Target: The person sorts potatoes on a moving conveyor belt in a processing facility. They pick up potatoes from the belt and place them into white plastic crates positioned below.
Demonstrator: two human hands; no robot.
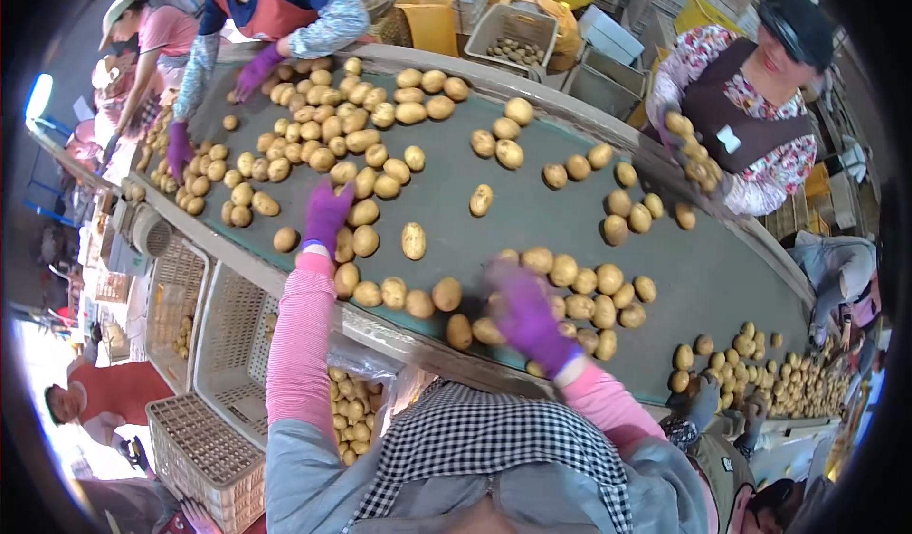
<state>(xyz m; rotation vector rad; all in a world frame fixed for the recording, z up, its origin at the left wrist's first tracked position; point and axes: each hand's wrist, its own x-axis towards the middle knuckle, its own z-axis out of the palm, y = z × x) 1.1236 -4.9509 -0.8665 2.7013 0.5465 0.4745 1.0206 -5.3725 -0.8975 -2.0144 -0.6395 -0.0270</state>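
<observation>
Both my hands wear purple gloves and reach over a dark green conveyor belt (pixel 560 211) strewn with potatoes. My left hand (pixel 328 216) lies at the near edge of the large potato heap (pixel 328 121), its fingers stretched out beside a potato (pixel 363 213); it appears to hold nothing. Blurred by motion, my right hand (pixel 532 315) is over the near side of the belt, beside a cluster of potatoes (pixel 589 292). Its fingers are smeared, so any grip is hidden. A short row of potatoes (pixel 393 293) lies between my hands, with a lone potato (pixel 413 240) farther up.
Across the belt, a person in purple gloves (pixel 252 70) reaches into the heap; another (pixel 750 106) at the right gathers potatoes. Plastic crates (pixel 204 448) stand at my left, and potatoes (pixel 351 415) lie below the belt's near rail (pixel 380 330). More people line the belt.
</observation>
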